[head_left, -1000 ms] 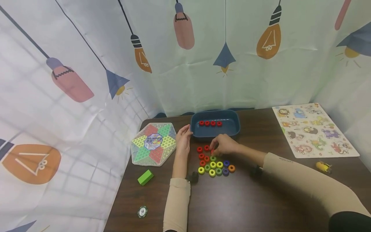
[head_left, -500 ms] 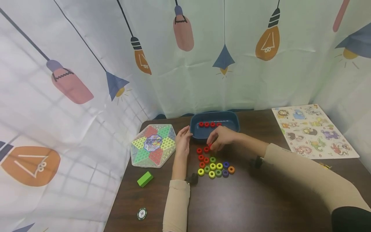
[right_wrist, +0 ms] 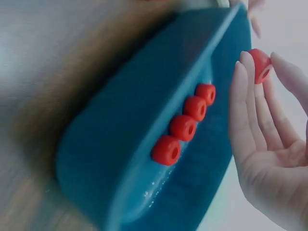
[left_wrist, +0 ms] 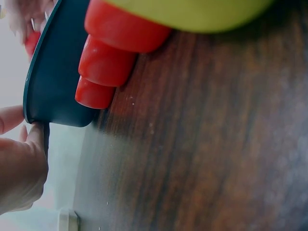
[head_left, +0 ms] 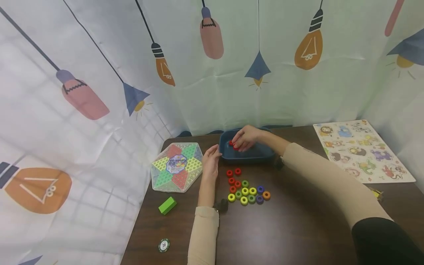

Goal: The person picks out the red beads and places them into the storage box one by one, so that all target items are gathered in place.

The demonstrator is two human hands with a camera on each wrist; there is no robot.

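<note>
My right hand is over the dark blue tray, pinching a red ring-shaped bead between thumb and fingertips. Inside the tray a row of several red beads lies along the near wall in the right wrist view; in the head view my hand partly covers them. At the tray's left end, my left hand holds the rim, thumb and finger at its corner in the left wrist view. In front of the tray, several red beads stand beside yellow, green, blue-purple and orange beads.
Left of the tray lies a hexagonal star-patterned game board. A green block and a poker chip lie nearer on the left. At right are an animal puzzle board and a small yellow toy. A patterned curtain stands behind.
My right hand has picked a red bead from the group on the table and carried it away from me, over the tray. My left hand has stayed at the tray's left end.
</note>
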